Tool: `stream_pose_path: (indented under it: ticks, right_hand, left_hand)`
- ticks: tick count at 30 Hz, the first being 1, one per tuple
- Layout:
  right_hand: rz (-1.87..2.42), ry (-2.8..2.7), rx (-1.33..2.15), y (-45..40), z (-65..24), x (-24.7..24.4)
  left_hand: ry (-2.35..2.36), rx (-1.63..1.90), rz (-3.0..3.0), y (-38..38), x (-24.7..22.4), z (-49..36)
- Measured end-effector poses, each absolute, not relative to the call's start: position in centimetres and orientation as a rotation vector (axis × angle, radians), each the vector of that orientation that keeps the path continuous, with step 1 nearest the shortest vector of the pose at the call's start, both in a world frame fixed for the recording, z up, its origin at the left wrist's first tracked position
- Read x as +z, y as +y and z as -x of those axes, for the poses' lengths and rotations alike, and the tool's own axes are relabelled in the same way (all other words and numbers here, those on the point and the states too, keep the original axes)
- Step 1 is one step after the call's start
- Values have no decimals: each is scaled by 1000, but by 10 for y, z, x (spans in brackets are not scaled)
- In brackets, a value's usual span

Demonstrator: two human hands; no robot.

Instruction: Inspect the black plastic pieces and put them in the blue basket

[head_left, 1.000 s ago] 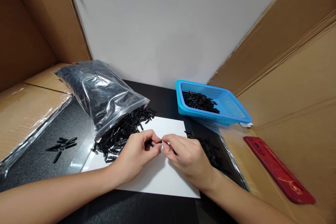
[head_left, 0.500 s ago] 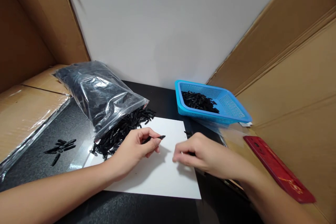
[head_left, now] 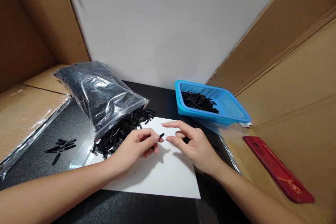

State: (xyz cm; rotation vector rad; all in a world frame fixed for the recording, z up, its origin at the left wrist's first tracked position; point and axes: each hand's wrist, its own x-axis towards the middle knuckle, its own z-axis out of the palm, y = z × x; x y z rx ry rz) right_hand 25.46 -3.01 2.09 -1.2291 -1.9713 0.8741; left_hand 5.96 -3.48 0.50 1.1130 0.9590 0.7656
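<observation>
Over a sheet of white paper [head_left: 168, 178], my left hand [head_left: 140, 147] pinches a slim black piece [head_left: 162, 135] between thumb and fingers, its tip poking out. My right hand [head_left: 193, 143] is just to the right, thumb and index finger spread apart near that tip. Its other fingers curl around something black in the palm, mostly hidden, likely similar pieces. Behind my left hand lies a heap of slim, shiny black pieces [head_left: 118, 134]. They spill from the mouth of a clear plastic bag [head_left: 97, 87] full of dark contents.
A blue perforated basket [head_left: 181, 106] with many black pieces stands at the back right. Several loose black pieces [head_left: 61, 147] lie on the dark table at left. A red flat case [head_left: 278, 169] rests at right. Cardboard [head_left: 288, 59] and a white wall surround the table.
My right hand has opened its thumb and index finger and come closer to my left hand. The piece in my left hand has shifted slightly.
</observation>
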Motion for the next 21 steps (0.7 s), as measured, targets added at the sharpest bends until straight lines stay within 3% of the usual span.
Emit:
stream_pose_path:
  ticks: [21]
  right_hand:
    - [1117,-1710,1017,-31,-252,12]
  left_hand:
    - [930,833,-976,-35,-2,-60]
